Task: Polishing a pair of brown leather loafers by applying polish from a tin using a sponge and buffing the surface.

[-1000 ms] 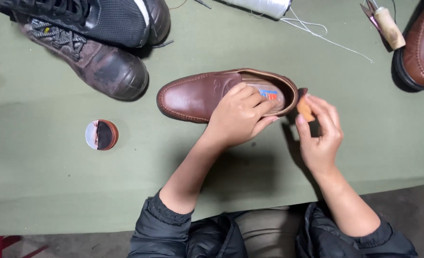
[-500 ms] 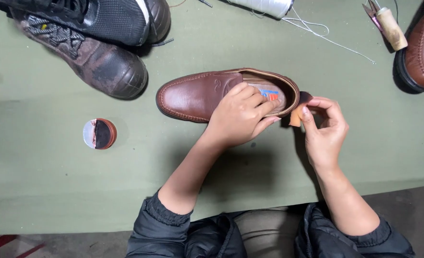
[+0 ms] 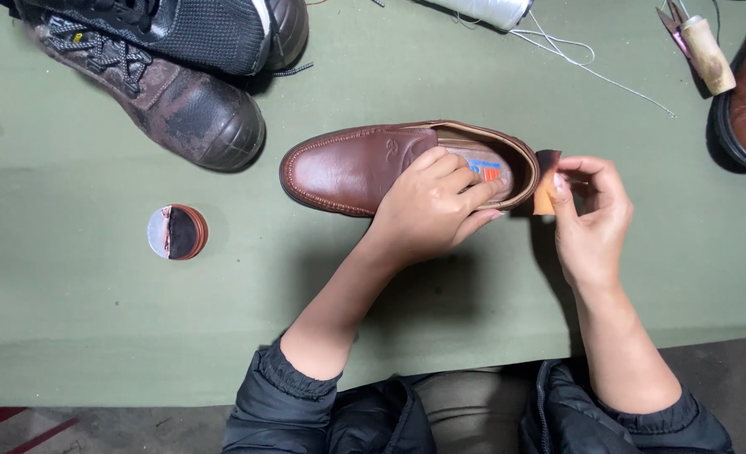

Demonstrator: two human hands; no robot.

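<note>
The right hand (image 3: 595, 223) pinches a small orange sponge pad with a dark-stained edge (image 3: 546, 183) between thumb and fingertips, the pad now standing against the heel end of the brown leather slip-on shoe (image 3: 364, 166). A second ago the same pad sat a little lower and clear of the heel; it has since been brought up into contact, so the back of the shoe is judged to be the area now being worked.

The left hand (image 3: 432, 206) is closed over the shoe's near side, fingers hooked into the opening, its position unchanged.

The shoe lies flat at mid-counter on the olive-green counter (image 3: 70, 319), toe pointing left.

Well to the left rests an open round tin of dark polish (image 3: 177, 232). A worn dark boot (image 3: 163, 101) lies at the far left, and a spool of white thread (image 3: 486, 10) at the far edge.
</note>
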